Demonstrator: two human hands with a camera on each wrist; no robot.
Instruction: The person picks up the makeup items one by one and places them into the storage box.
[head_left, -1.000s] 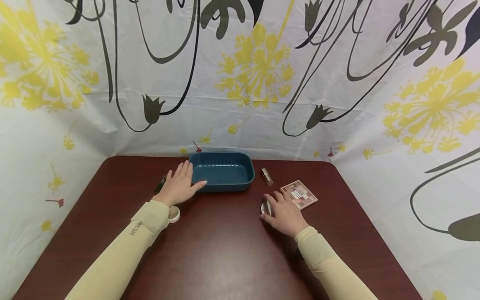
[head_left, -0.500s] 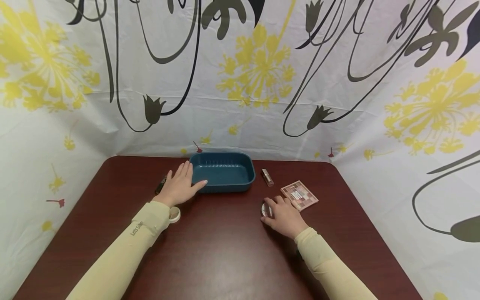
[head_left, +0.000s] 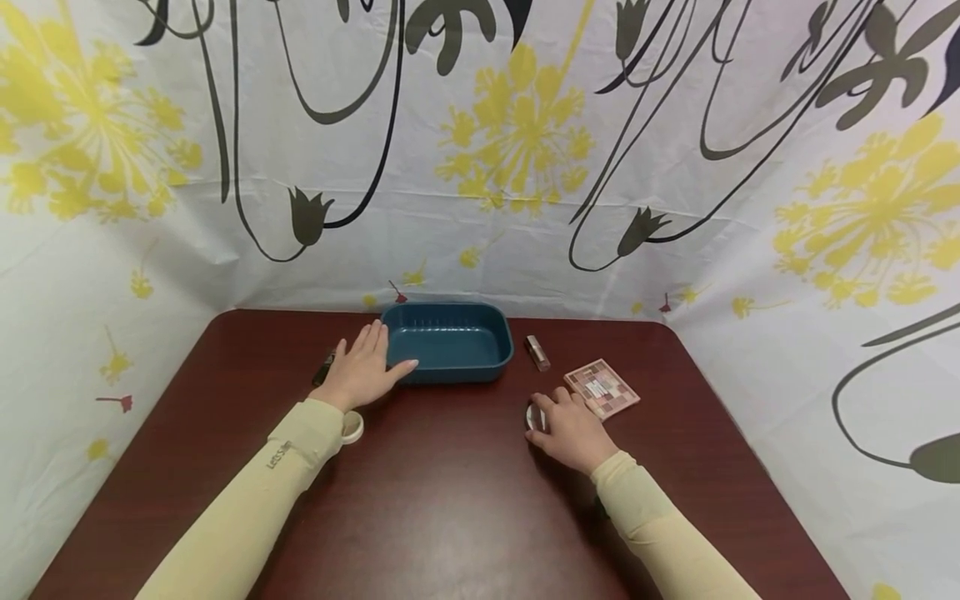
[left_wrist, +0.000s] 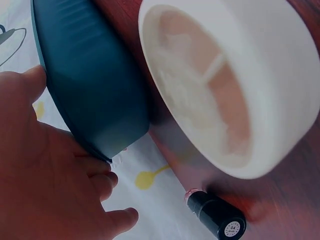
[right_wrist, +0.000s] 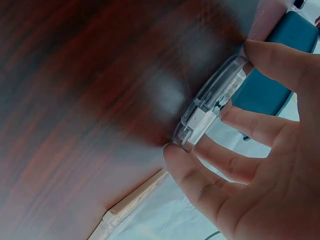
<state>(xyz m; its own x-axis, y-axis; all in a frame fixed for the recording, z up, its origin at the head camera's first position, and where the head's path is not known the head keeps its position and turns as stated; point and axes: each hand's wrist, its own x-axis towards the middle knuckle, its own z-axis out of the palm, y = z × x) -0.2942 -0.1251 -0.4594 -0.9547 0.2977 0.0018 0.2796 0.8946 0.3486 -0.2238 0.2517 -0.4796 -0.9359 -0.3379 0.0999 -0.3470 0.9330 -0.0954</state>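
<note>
My right hand (head_left: 576, 429) pinches a round clear-cased compact (right_wrist: 204, 112) by its edge, between thumb and fingertips. The compact stands out from the dark table in the right wrist view, tilted close over the wood. My left hand (head_left: 363, 367) lies with straight fingers on the left end of a blue rectangular basin (head_left: 450, 375), its thumb spread along the near rim. Beside the left wrist is a white round tub (left_wrist: 290, 100), partly hidden by the sleeve in the head view. A black cosmetic tube (left_wrist: 212, 212) with a round "04" label lies left of that hand.
A makeup palette (head_left: 602, 388) with colored squares lies just beyond my right hand. Between it and the basin is a small lipstick-like tube (head_left: 537, 352). A patterned white cloth (head_left: 450, 208) hangs behind the dark red table (head_left: 435, 500) and along its sides.
Both hands keep nearly the same places and the compact stays in the right hand's grip. The whole head view has shifted slightly.
</note>
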